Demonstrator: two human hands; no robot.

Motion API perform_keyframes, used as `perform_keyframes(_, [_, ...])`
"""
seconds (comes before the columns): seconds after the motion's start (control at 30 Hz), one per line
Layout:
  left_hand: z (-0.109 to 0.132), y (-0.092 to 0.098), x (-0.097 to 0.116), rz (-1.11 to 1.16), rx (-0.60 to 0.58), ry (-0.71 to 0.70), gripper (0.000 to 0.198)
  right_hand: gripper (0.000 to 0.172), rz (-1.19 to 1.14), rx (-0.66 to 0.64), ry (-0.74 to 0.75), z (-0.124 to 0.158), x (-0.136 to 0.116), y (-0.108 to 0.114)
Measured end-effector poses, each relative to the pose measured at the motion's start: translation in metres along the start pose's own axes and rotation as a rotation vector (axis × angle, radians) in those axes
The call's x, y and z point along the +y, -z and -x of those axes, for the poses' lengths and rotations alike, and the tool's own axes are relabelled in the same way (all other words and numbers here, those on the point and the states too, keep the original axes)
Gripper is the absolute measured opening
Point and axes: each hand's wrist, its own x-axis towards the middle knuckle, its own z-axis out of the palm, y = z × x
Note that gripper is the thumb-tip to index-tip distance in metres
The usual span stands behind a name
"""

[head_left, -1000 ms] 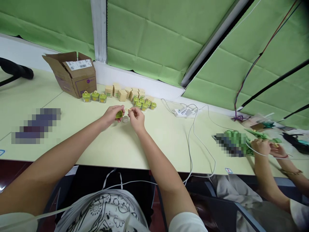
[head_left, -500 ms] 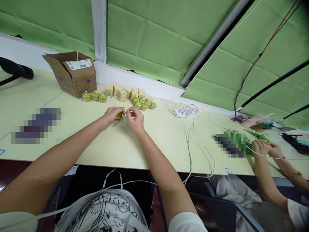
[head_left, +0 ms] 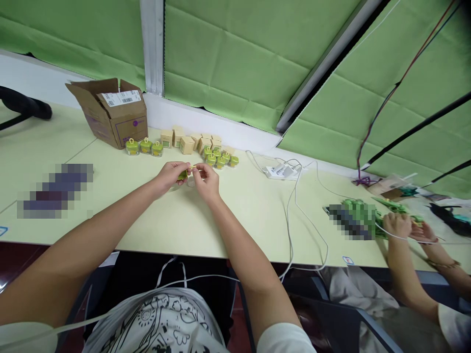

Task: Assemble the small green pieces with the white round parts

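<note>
My left hand (head_left: 170,175) is closed round a small green piece (head_left: 182,174) above the pale table (head_left: 235,211). My right hand (head_left: 206,180) pinches a thin yellow loop (head_left: 194,168) right against that green piece. A small clear cup (head_left: 190,183) stands on the table just under and between the two hands. Behind my hands are three finished green-topped jars (head_left: 144,146), a group of small beige boxes (head_left: 187,140) and several more green-topped jars (head_left: 220,159).
An open cardboard box (head_left: 112,113) stands at the back left. A white power strip (head_left: 280,171) with white cables (head_left: 294,215) lies to the right. Further right, another person's hands (head_left: 406,226) work on green items. A black chair arm (head_left: 22,105) shows at far left.
My right hand has moved left until its fingers met the left hand, bringing the yellow loop against the green piece. The other person's hands have shifted slightly.
</note>
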Motion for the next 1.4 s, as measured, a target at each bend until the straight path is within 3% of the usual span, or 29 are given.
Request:
perform_keyframes(0.3, [0.000, -0.001, 0.000, -0.008, 0.020, -0.025, 0.028, 0.022, -0.024, 0.003, -0.030, -0.001, 0.000, -0.001])
perform_keyframes(0.63, [-0.001, -0.001, -0.002, -0.072, 0.041, -0.044, 0.028, 0.024, -0.228, -0.017, -0.135, -0.004, -0.005, -0.001])
perform_keyframes(1.13, [0.000, -0.005, -0.006, -0.080, -0.053, -0.007, 0.032, 0.009, -0.529, -0.001, -0.534, -0.012, -0.008, -0.001])
perform_keyframes(1.4, [0.002, -0.003, -0.002, -0.076, -0.046, 0.032, 0.033, 0.010, -0.567, 0.017, -0.582, -0.011, -0.014, 0.002])
